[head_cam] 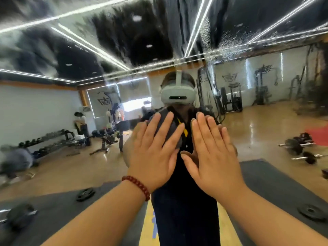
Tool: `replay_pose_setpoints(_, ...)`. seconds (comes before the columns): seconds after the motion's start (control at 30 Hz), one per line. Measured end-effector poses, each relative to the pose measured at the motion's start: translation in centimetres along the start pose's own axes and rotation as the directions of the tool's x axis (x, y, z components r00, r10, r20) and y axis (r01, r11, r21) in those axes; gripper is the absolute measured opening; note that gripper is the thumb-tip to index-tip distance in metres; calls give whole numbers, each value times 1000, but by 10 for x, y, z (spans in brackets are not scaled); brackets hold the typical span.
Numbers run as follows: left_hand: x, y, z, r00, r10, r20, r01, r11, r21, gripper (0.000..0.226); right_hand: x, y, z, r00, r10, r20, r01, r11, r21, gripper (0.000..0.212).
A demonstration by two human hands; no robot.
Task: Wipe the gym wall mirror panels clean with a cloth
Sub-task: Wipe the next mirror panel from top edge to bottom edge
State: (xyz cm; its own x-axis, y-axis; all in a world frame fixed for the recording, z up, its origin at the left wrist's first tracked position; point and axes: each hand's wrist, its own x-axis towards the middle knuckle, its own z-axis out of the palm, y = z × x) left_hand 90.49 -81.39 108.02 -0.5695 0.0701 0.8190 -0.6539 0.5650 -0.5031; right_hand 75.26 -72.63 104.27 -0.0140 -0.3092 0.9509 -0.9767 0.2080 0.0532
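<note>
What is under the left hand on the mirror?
A grey cloth lies under the left hand, pressed flat against the mirror. Its upper right part shows; the rest is covered.

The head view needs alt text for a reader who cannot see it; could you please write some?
Two flat hands press against a wall mirror: the left hand holds a grey cloth to the glass, and the right hand lies bare beside it. Wet streaks cover the mirror's upper part, which reflects a gym.
</note>
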Motion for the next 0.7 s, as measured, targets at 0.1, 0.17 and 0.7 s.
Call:
replay_pose_setpoints(0.1, -40, 11, 9, 994, 101, 53, -102, 995, 18, 58, -11, 2, -1, 999, -20, 42, 20, 1000, 17, 77)
replay_pose_setpoints(0.17, -48, 15, 8, 995, 82, 54, -83, 997, 7, 58, -24, 2, -3, 997, -33, 73, 32, 999, 16, 76)
replay_pose_setpoints(0.7, -97, 42, 21, 989, 97, 114, -98, 995, 6, 64, -65, -10, 1, 981, 20, 194, -30, 998, 48, 82)
